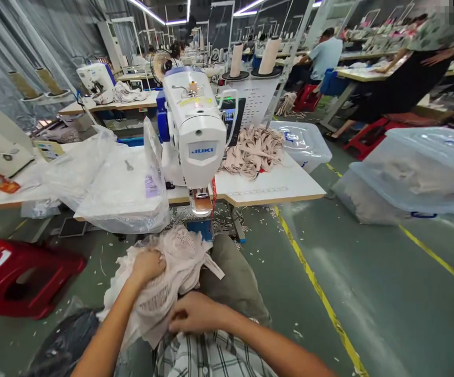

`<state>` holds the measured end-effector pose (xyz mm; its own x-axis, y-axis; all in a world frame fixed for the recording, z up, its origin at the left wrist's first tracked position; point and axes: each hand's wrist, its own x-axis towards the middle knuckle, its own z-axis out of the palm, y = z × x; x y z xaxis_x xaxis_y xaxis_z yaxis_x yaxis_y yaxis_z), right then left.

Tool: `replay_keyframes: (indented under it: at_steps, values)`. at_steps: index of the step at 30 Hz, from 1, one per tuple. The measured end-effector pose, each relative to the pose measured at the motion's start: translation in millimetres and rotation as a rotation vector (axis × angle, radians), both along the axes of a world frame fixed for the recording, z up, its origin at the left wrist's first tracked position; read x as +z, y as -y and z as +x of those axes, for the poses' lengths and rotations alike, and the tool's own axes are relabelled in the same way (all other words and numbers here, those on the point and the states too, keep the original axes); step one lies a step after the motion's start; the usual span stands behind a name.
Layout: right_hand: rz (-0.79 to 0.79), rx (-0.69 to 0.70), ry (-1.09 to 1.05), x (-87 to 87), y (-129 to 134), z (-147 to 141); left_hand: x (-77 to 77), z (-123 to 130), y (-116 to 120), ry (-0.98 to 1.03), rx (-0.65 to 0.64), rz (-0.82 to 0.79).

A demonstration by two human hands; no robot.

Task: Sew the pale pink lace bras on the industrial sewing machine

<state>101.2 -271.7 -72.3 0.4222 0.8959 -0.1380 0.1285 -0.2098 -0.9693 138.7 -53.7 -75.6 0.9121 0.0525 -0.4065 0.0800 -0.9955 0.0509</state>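
A pile of pale beige lace bras point(183, 243) lies across my lap, with a rounded cup at the top and a strap sticking out to the right. My left hand point(148, 266) is closed on the upper left of the pile, its fingertips sunk in the fabric. Lower down, my right hand point(195, 313) has its fingers curled in a pinch at the near edge of a bra. Just beyond the pile stands a white JUKI sewing machine point(201, 131), its needle area above the small work arm.
Beige straps point(254, 149) are heaped on the white table point(281, 186) right of the machine. A clear plastic bag point(124, 209) hangs over the left table edge. A red stool point(26, 277) stands at left; lidded plastic bins point(415, 173) sit at right. Several people work farther back.
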Motion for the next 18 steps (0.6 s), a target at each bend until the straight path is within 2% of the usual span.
replay_keyframes:
  at_steps: [2, 4, 7, 9, 11, 13, 15, 16, 17, 18]
  values:
    - [0.016, -0.126, 0.277, 17.1, -3.6, 27.1, -1.9, -28.7, 20.0, 0.095, -0.03, -0.03]
    - [-0.006, -0.233, 0.552, 20.9, -21.8, 53.0, -6.7, -54.4, 38.0, 0.185, -0.057, -0.06]
    - [-0.163, -0.2, 0.68, 0.6, -54.0, 72.7, -19.3, -77.8, 43.9, 0.264, -0.049, -0.068]
    - [-0.218, -0.234, 0.675, -18.1, -68.7, 70.5, -24.9, -85.1, 29.3, 0.304, -0.055, -0.112]
    - [-0.22, -0.255, 0.669, -31.6, -75.9, 63.2, -22.8, -93.5, 4.2, 0.385, -0.061, -0.227]
    - [-0.202, -0.23, 0.662, -38.2, -78.1, 58.8, -12.7, -108.6, -22.3, 0.578, 0.06, -0.321]
    - [-0.184, -0.188, 0.647, -40.8, -79.5, 61.2, 0.0, -128.7, -40.2, 0.756, 0.32, -0.248]
    - [-0.179, -0.174, 0.635, -41.6, -80.6, 64.5, 4.7, -138.4, -44.0, 0.765, 0.426, -0.179]
    - [-0.177, -0.167, 0.621, -42.3, -82.1, 68.6, 7.0, -146.3, -44.3, 0.707, 0.472, -0.119]
    - [-0.173, -0.163, 0.604, -42.6, -83.6, 72.9, 6.7, -152.1, -41.5, 0.6, 0.455, -0.084]
